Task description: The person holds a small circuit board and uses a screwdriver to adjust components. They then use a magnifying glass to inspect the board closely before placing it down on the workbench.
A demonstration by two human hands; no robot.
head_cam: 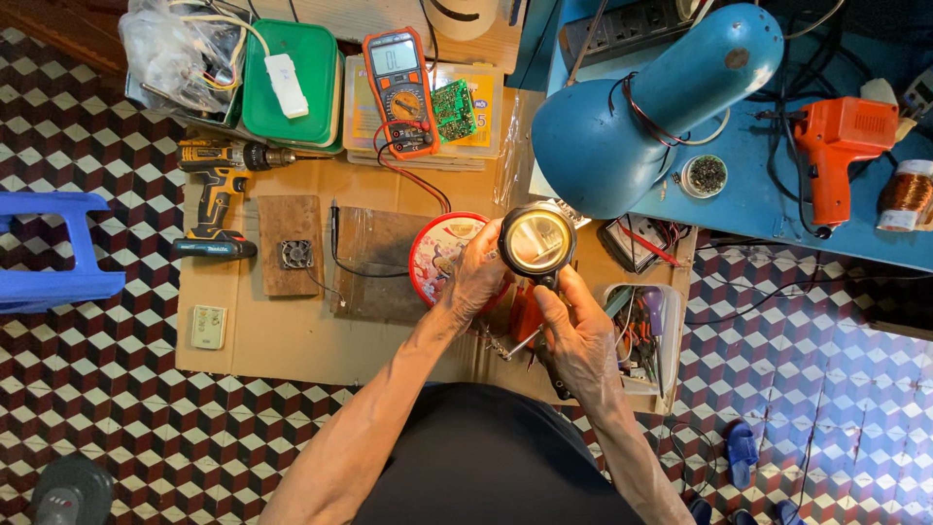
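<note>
Bright daylight from right; sunlit patch on floor (855,389); glare on lens (536,240); sharp focus.

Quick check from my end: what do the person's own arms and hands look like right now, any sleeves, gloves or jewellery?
Both forearms are bare from the elbow down: no sleeves reach into view. The left hand and right hand wear no gloves, and no watch, bracelet or ring shows. The arms look lean, with visible veins and tendons. Below them is a dark garment on the person's body.
</note>
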